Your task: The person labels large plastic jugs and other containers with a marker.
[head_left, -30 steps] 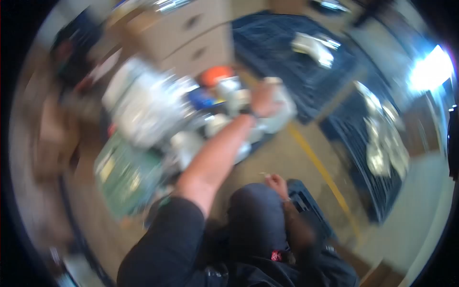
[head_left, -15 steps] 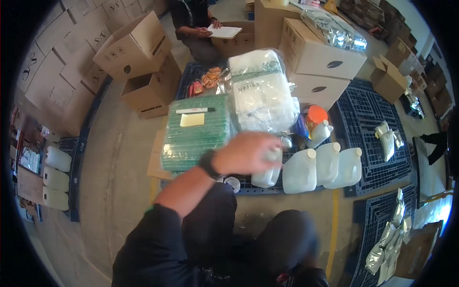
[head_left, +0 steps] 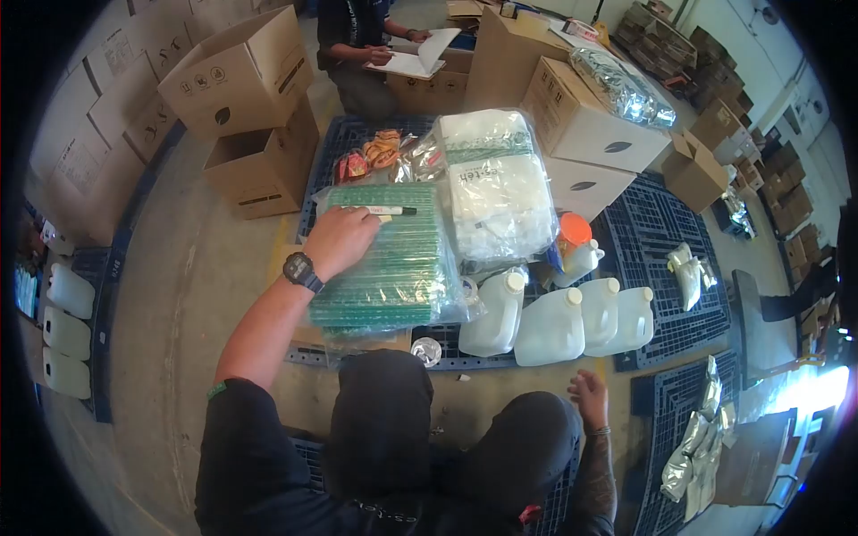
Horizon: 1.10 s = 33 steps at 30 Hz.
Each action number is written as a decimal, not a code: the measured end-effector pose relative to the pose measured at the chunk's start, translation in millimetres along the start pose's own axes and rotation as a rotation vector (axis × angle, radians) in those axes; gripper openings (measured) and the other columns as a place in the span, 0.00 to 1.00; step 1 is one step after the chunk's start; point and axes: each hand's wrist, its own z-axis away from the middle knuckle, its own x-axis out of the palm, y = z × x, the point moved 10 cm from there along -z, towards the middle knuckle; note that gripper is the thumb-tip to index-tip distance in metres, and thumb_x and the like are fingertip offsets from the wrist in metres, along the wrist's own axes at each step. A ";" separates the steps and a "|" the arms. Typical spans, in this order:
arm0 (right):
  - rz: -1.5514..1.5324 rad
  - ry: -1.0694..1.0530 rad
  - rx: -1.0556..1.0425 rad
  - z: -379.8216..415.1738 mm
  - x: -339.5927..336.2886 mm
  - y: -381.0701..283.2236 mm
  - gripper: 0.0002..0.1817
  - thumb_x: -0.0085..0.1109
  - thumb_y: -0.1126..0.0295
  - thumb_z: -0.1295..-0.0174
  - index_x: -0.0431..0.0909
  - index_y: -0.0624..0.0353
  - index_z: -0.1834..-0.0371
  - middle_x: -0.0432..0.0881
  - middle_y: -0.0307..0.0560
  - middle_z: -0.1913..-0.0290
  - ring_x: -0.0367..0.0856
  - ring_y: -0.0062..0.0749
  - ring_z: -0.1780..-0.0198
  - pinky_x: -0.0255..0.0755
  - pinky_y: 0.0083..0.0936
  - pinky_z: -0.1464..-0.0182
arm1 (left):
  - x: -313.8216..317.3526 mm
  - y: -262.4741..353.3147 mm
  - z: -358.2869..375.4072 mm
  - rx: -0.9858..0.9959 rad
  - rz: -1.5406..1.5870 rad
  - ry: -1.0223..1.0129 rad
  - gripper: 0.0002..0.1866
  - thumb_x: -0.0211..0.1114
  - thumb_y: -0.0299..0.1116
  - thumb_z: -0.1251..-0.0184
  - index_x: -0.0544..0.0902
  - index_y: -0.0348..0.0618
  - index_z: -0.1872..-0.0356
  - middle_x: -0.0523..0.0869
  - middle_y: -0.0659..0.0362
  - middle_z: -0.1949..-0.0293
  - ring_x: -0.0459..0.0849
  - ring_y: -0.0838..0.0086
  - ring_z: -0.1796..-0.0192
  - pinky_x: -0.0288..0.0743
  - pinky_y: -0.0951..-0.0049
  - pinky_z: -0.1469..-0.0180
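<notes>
My left hand [head_left: 344, 239] rests on the plastic-wrapped green pack [head_left: 384, 290], its fingers pressed together at the yellow note [head_left: 386, 218] and the left end of the white marker [head_left: 393, 211]. What it grips there is hidden. The marker's black end points right, and most of the note is covered. My right hand [head_left: 590, 397] is empty, fingers apart, beside my right knee and below the translucent jugs [head_left: 550, 328]. A clear bag of white packs [head_left: 500, 192] lies right of the green pack.
A person [head_left: 357, 45] beyond the pallet holds open papers [head_left: 420, 61]. Open cartons [head_left: 259, 174] stand at left, closed cartons [head_left: 594, 116] at back right. An orange-lidded container [head_left: 575, 230] stands behind the jugs. Silver pouches [head_left: 693, 447] lie at lower right.
My left hand has moved left from over the jugs onto the green pack. My right hand has come into view. The other person's papers are now opened, and the camera view has shifted.
</notes>
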 end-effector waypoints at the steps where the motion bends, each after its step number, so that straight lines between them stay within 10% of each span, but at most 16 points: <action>1: -0.003 0.049 -0.028 1.9 -3.4 -20.8 0.20 0.63 0.65 0.30 0.79 0.68 0.42 0.86 0.45 0.61 0.86 0.25 0.60 0.78 0.21 0.61 | -3.0 -0.3 0.7 0.001 0.000 0.003 0.09 0.65 0.34 0.34 0.86 0.42 0.57 0.85 0.53 0.64 0.86 0.54 0.58 0.80 0.56 0.50; 4: 0.045 0.092 -0.260 2.5 -6.0 -81.6 0.17 0.62 0.67 0.29 0.79 0.67 0.43 0.85 0.45 0.60 0.85 0.25 0.59 0.78 0.21 0.61 | -37.6 -1.5 8.4 -0.048 0.154 0.193 0.10 0.62 0.34 0.28 0.85 0.40 0.56 0.85 0.53 0.68 0.86 0.61 0.64 0.80 0.63 0.55; 6: 0.051 0.087 -0.354 11.2 8.4 -131.5 0.16 0.61 0.68 0.28 0.80 0.67 0.44 0.85 0.46 0.59 0.85 0.25 0.59 0.78 0.22 0.60 | -31.5 -15.7 16.1 -0.315 0.984 0.108 0.12 0.60 0.36 0.22 0.85 0.37 0.54 0.86 0.59 0.67 0.83 0.76 0.64 0.76 0.73 0.58; 9: 0.016 0.048 -0.567 37.9 50.6 -221.5 0.15 0.60 0.70 0.27 0.78 0.66 0.42 0.83 0.47 0.55 0.85 0.25 0.57 0.79 0.24 0.56 | -36.6 11.1 17.2 -0.357 1.338 0.133 0.14 0.58 0.37 0.19 0.84 0.35 0.53 0.84 0.65 0.65 0.78 0.85 0.63 0.72 0.79 0.59; 19: -0.420 -0.414 -0.457 65.9 170.4 -279.1 0.17 0.62 0.75 0.29 0.74 0.69 0.40 0.85 0.44 0.53 0.82 0.20 0.52 0.78 0.20 0.51 | -31.1 162.7 -4.5 -0.201 1.451 0.006 0.15 0.55 0.35 0.18 0.83 0.33 0.48 0.88 0.58 0.57 0.83 0.80 0.54 0.77 0.75 0.49; 22: -0.505 -0.421 -0.485 68.3 162.7 -275.2 0.16 0.63 0.75 0.30 0.75 0.74 0.44 0.85 0.44 0.56 0.82 0.18 0.56 0.78 0.17 0.52 | -19.7 190.3 -9.0 -0.250 2.110 -0.003 0.23 0.46 0.40 0.14 0.76 0.31 0.35 0.85 0.54 0.44 0.84 0.72 0.44 0.76 0.71 0.38; 33: 0.002 0.110 -0.988 106.9 102.3 -307.5 0.11 0.71 0.79 0.40 0.84 0.64 0.54 0.86 0.48 0.63 0.89 0.29 0.63 0.82 0.23 0.62 | -13.0 212.0 -2.7 -0.240 1.783 -0.007 0.20 0.59 0.39 0.19 0.82 0.31 0.39 0.89 0.57 0.51 0.86 0.76 0.50 0.80 0.75 0.46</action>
